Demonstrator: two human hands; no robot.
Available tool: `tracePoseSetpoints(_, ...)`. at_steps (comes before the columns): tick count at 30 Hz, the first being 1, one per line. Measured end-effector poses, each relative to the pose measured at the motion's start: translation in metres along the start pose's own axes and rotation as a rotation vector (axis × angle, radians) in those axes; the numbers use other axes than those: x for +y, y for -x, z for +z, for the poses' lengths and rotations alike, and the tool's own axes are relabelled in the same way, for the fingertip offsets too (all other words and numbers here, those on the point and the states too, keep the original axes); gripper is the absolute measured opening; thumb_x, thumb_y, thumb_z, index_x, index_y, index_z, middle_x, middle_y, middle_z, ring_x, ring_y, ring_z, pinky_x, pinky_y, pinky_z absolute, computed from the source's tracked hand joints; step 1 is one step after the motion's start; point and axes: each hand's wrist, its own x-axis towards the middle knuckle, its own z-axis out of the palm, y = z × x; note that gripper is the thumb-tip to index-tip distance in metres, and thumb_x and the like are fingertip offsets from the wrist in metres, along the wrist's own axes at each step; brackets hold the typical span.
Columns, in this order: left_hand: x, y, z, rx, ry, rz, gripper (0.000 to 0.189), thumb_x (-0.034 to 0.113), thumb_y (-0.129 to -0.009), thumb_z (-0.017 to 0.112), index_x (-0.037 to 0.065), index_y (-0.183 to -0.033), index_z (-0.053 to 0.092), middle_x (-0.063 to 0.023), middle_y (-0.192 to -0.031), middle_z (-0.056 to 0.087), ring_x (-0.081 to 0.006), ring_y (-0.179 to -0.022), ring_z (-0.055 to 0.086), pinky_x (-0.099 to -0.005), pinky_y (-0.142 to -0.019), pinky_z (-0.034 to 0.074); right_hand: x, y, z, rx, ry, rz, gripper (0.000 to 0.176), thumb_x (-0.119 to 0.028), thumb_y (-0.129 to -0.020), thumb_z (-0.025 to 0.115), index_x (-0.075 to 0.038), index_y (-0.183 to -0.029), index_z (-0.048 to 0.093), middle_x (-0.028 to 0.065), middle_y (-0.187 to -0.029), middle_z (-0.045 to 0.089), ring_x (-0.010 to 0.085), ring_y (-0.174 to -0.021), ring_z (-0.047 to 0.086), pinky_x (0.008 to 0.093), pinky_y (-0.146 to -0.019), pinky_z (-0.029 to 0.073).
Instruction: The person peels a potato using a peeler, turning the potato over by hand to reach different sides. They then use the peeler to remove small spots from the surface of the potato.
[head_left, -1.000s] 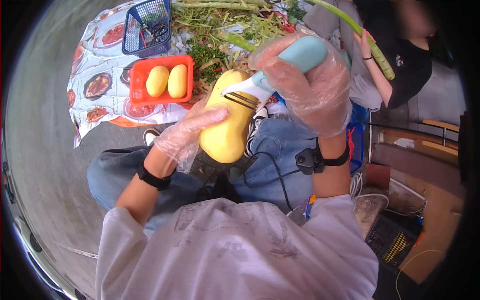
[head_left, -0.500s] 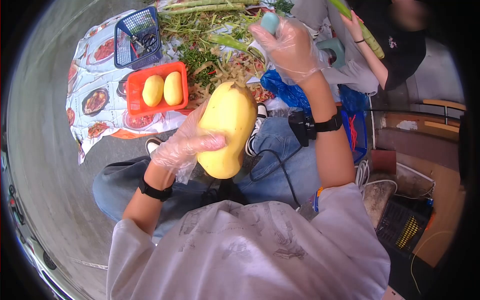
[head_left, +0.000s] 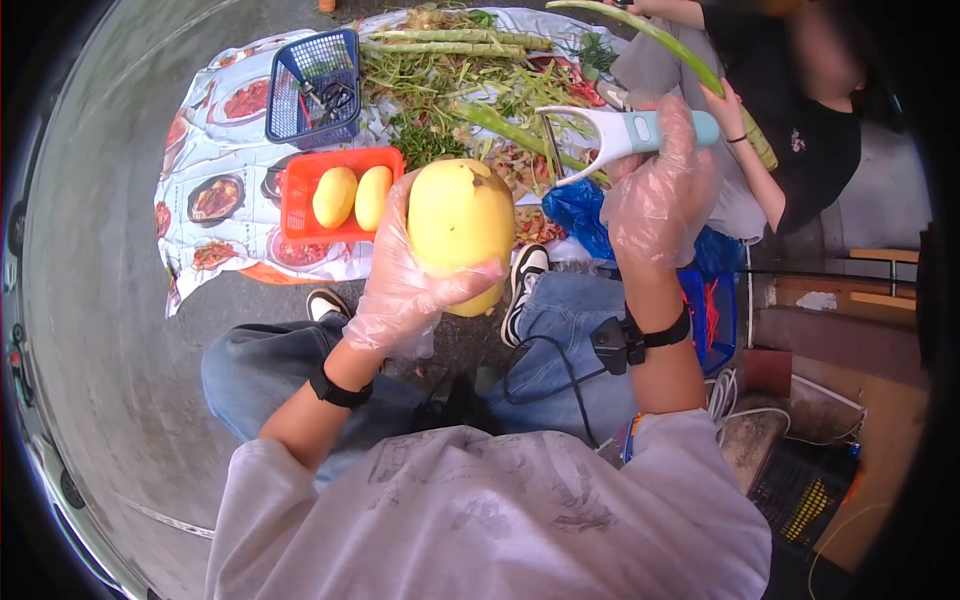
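My left hand (head_left: 395, 295), in a clear plastic glove, is closed around a yellow butternut squash (head_left: 458, 218). Its surface is smooth and looks peeled, with a brown patch at the top end, which tilts toward the camera. To its right, my gloved right hand (head_left: 660, 205) grips the light-blue handle of a Y-shaped peeler (head_left: 602, 140). The peeler's white fork and blade point left, apart from the squash. Left of the squash, a red basket (head_left: 300, 163) holds two yellow oval pieces of produce (head_left: 335, 197).
A printed cloth (head_left: 225, 130) carries a blue basket (head_left: 313, 135), long green stalks (head_left: 455, 48) and scattered peelings (head_left: 440, 105). Blue plastic bags (head_left: 578, 212) lie under my right hand. At upper right another person (head_left: 790, 130) holds a green stalk (head_left: 665, 40). A black cable (head_left: 565, 360) crosses my leg.
The squash has tipped so its top end faces me more. My right hand has moved right and down, and the peeler has turned into full view. The camera view has shifted slightly.
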Motion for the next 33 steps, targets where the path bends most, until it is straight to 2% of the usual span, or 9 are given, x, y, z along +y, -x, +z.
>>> tracePoseSetpoints(4,-0.005,-0.002,0.000,0.047,-0.031,0.041,0.103,0.023,-0.066,0.097,0.002,-0.144,0.034,-0.0122,-0.136,0.051,-0.0216,-0.126,0.053,-0.0384,-0.108,0.046,-0.012,0.024,0.008,-0.226,0.194,-0.058,0.031,-0.027,-0.103,0.062,0.002,-0.093,0.067,0.0051,-0.072,0.062,0.0071,-0.053,0.053,0.0223,-0.048,0.039)
tracePoseSetpoints(9,-0.007,-0.003,0.005,0.047,0.027,0.009,0.107,0.022,-0.065,0.097,0.002,-0.146,0.031,-0.0128,-0.137,0.051,-0.0226,-0.128,0.052,-0.0393,-0.110,0.045,-0.006,0.040,0.017,-0.327,0.193,-0.102,0.025,-0.022,-0.104,0.063,0.002,-0.105,0.063,0.0054,-0.076,0.064,0.0075,-0.054,0.056,0.0215,-0.049,0.043)
tracePoseSetpoints(13,0.003,-0.003,0.012,0.026,0.022,0.012,0.108,0.021,-0.065,0.097,0.001,-0.148,0.031,-0.0134,-0.137,0.052,-0.0226,-0.127,0.054,-0.0389,-0.109,0.047,-0.005,0.043,0.018,-0.298,0.206,-0.081,0.020,-0.019,-0.102,0.067,0.001,-0.098,0.063,0.0026,-0.074,0.063,0.0067,-0.056,0.056,0.0235,-0.051,0.045)
tracePoseSetpoints(15,0.005,-0.002,0.014,0.027,0.094,-0.008,0.107,0.021,-0.065,0.097,0.001,-0.148,0.032,-0.0134,-0.137,0.053,-0.0226,-0.125,0.056,-0.0386,-0.108,0.048,0.005,0.039,0.013,-0.302,0.372,-0.245,0.021,-0.018,-0.100,0.069,0.001,-0.095,0.063,0.0014,-0.071,0.062,0.0071,-0.055,0.053,0.0262,-0.051,0.043)
tracePoseSetpoints(19,-0.007,0.002,0.005,0.035,0.055,0.004,0.101,0.018,-0.065,0.096,0.001,-0.146,0.038,-0.0123,-0.134,0.056,-0.0218,-0.123,0.058,-0.0379,-0.106,0.049,0.007,0.030,0.008,-0.340,0.444,-0.244,0.020,-0.020,-0.103,0.064,0.000,-0.100,0.065,0.0015,-0.074,0.064,0.0062,-0.053,0.054,0.0221,-0.047,0.041)
tracePoseSetpoints(21,-0.008,0.002,0.004,0.027,0.070,-0.011,0.099,0.018,-0.065,0.096,0.001,-0.145,0.040,-0.0118,-0.132,0.057,-0.0213,-0.122,0.058,-0.0376,-0.106,0.049,0.011,0.020,0.004,-0.340,0.305,0.010,0.024,-0.023,-0.101,0.067,-0.001,-0.092,0.066,0.0010,-0.068,0.061,0.0066,-0.052,0.053,0.0243,-0.047,0.040)
tracePoseSetpoints(28,-0.001,0.005,-0.021,0.004,0.283,-0.159,0.093,0.036,-0.070,0.092,-0.001,-0.142,0.046,-0.0104,-0.124,0.063,-0.0208,-0.111,0.064,-0.0366,-0.098,0.053,0.064,-0.018,-0.030,-0.185,0.587,0.011,0.031,-0.028,-0.097,0.072,0.000,-0.086,0.068,0.0009,-0.065,0.060,0.0075,-0.053,0.052,0.0261,-0.049,0.042)
tracePoseSetpoints(30,0.009,0.008,-0.024,0.049,0.375,-0.175,0.095,0.040,-0.071,0.090,0.000,-0.143,0.045,-0.0109,-0.126,0.063,-0.0208,-0.111,0.064,-0.0366,-0.098,0.053,0.051,-0.011,-0.022,-0.122,0.811,-0.242,0.031,-0.026,-0.097,0.072,0.003,-0.086,0.066,0.0118,-0.068,0.065,0.0205,-0.060,0.059,0.0409,-0.059,0.048)
tracePoseSetpoints(33,0.008,0.009,-0.020,0.081,0.394,-0.163,0.096,0.039,-0.071,0.090,0.001,-0.146,0.042,-0.0110,-0.129,0.061,-0.0212,-0.114,0.063,-0.0368,-0.099,0.052,0.029,-0.006,-0.005,-0.140,0.439,-0.232,0.027,-0.025,-0.100,0.069,0.001,-0.095,0.068,0.0061,-0.073,0.065,0.0114,-0.058,0.059,0.0293,-0.054,0.046)
